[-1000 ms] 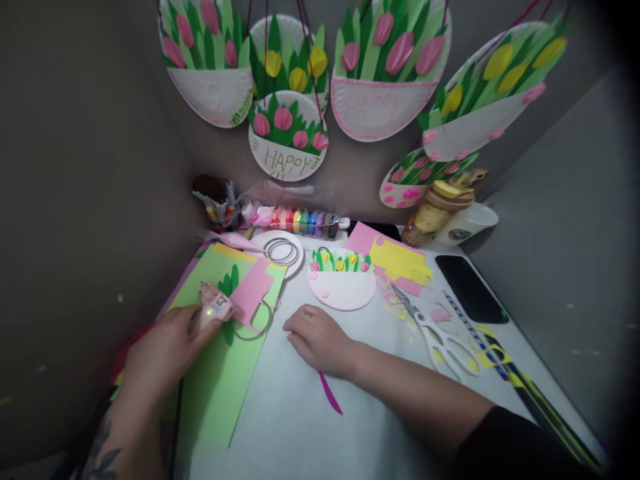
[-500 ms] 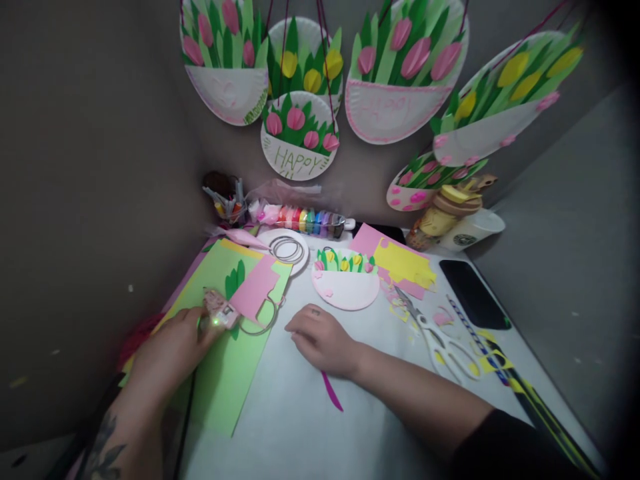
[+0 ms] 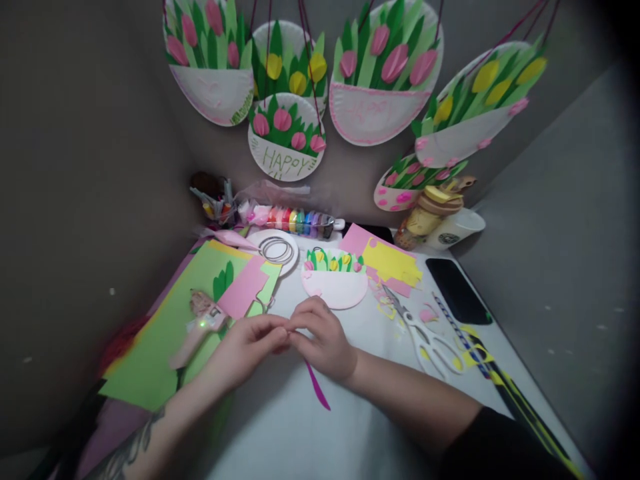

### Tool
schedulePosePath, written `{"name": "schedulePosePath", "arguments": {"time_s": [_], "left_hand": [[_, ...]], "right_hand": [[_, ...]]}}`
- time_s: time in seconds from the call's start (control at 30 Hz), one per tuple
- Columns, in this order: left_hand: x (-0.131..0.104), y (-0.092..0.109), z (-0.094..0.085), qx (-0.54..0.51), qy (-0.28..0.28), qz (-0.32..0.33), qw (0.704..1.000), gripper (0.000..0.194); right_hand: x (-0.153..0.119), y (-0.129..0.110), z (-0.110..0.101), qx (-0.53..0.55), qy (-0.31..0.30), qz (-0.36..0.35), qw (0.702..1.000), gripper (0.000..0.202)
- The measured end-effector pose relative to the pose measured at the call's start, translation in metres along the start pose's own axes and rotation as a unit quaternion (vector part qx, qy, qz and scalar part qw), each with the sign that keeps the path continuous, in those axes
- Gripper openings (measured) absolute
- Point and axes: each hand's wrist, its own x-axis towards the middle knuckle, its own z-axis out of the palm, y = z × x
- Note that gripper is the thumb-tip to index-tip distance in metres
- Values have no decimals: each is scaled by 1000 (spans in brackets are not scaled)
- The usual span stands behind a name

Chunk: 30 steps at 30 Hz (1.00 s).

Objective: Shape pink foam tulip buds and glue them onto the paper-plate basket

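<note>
My left hand (image 3: 256, 343) and my right hand (image 3: 324, 337) meet over the table, thumbs and fingertips pinched together. Whatever sits between them is too small or hidden to make out. Just behind them lies a small paper plate basket (image 3: 335, 287) with yellow and pink paper tulips and green leaves. A thin magenta plastic blade (image 3: 319, 390) rests on the table under my right hand. To the left, a pale pink glue gun (image 3: 200, 327) with a lit green light lies on sheets of green paper (image 3: 150, 360).
White-handled scissors (image 3: 425, 333) and paper scraps lie at the right, near a black phone (image 3: 457, 290). Pink and yellow paper (image 3: 393, 261), a bag of coloured clay (image 3: 295, 219) and cups (image 3: 453, 230) stand behind. Finished plate baskets (image 3: 383, 113) hang on the wall.
My left hand has left the glue gun and moved right to meet my right hand. The view has shifted slightly, so the whole scene sits a little further left.
</note>
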Motion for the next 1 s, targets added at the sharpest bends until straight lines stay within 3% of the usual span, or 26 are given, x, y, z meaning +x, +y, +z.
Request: {"name": "schedulePosePath", "arguments": {"time_s": [0.27,0.5,0.67,0.73,0.8,0.87,0.9,0.97,1.0], "left_hand": [[8,-12,-2,41,32,-11,999,34],[11,-13,-11,-8,-50,-55,997,38],[8,-17,-15,-24,5,-27,999,28],[6,-18,-15,-34,25,-22,999,29],[4,-17,-13,-55,44,-23,997,31],[3,-16,-11,-80,57,-27,995,32],[3,-16,-10,-93,63,-30,993,33],[2,-15,-6,-119,83,-43,988,35],[3,-15,-5,-130,93,-51,986,37]], "right_hand": [[1,9,1,-35,-4,-53,998,14],[-11,14,7,-115,-57,-74,989,16],[7,0,-5,-80,-67,-76,992,33],[20,3,-29,-83,-18,-36,996,35],[30,20,-67,-97,117,101,983,27],[34,51,-117,-110,289,212,927,33],[33,70,-144,-128,372,257,883,39],[29,107,-196,-186,472,367,780,55],[26,125,-218,-200,482,387,761,62]]}}
